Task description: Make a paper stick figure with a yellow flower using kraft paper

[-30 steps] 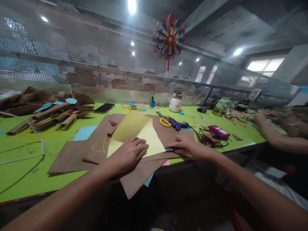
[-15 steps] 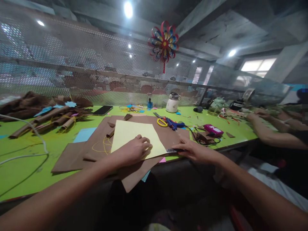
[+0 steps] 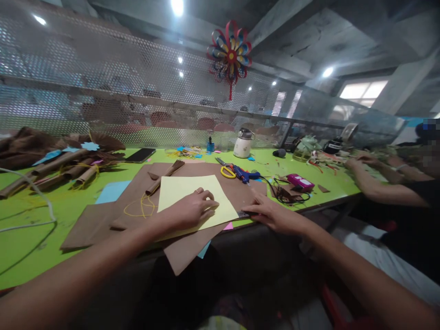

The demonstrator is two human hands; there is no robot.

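A pale yellow sheet of paper [image 3: 182, 188] lies on larger brown paper [image 3: 139, 201] at the front of the green table. My left hand [image 3: 197, 208] rests on the sheet, fingers loosely bent and apart, a ring on one finger. At the sheet's right corner, my right hand [image 3: 266, 211] has its fingers on a dark flat strip [image 3: 244, 214], mostly hidden beneath them; its kind is unclear. Beyond my right hand lie yellow-handled scissors [image 3: 227, 171] and a blue glue gun [image 3: 245, 175]. A fringed brown paper roll [image 3: 165, 178] sits just behind the sheet.
Several brown paper rolls [image 3: 74, 169] and a phone [image 3: 140, 155] lie left. A white bottle [image 3: 242, 143] stands at the back near a mesh screen [image 3: 137, 110]. A purple box [image 3: 300, 182] and black cord [image 3: 287, 196] lie right. Another person's arm [image 3: 374, 185] reaches in.
The yellow sheet's far edge has come lower, so more of the fringed brown roll shows. Both hands stay near the same places on the sheet. The camera view has shifted slightly.
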